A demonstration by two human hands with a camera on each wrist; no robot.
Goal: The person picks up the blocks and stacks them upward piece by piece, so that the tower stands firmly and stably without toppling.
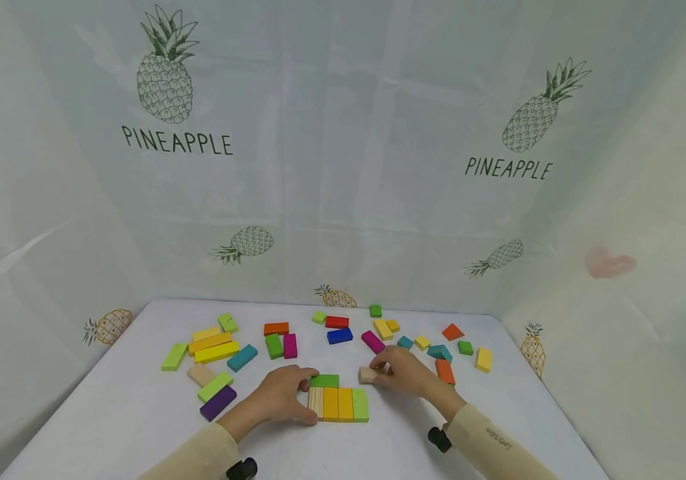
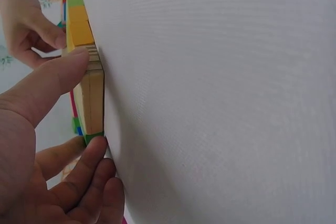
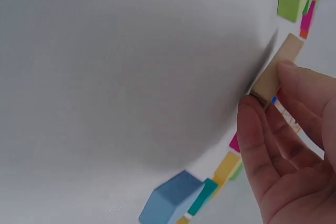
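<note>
Flat wooden blocks lie side by side: a striped natural block, two yellow blocks and a light green block, with a green block across their far end. My left hand spans the left side of this group, thumb against the near end of the striped block and fingers at the green block. In the left wrist view, thumb and fingertips pinch that side. My right hand pinches a plain wooden block between thumb and fingers. That block is tilted, right of the group and apart from it.
Loose colored blocks are scattered behind the group, including a blue block and a magenta block. At left are a purple block and a plain block. An orange block lies right of my right hand on the white table.
</note>
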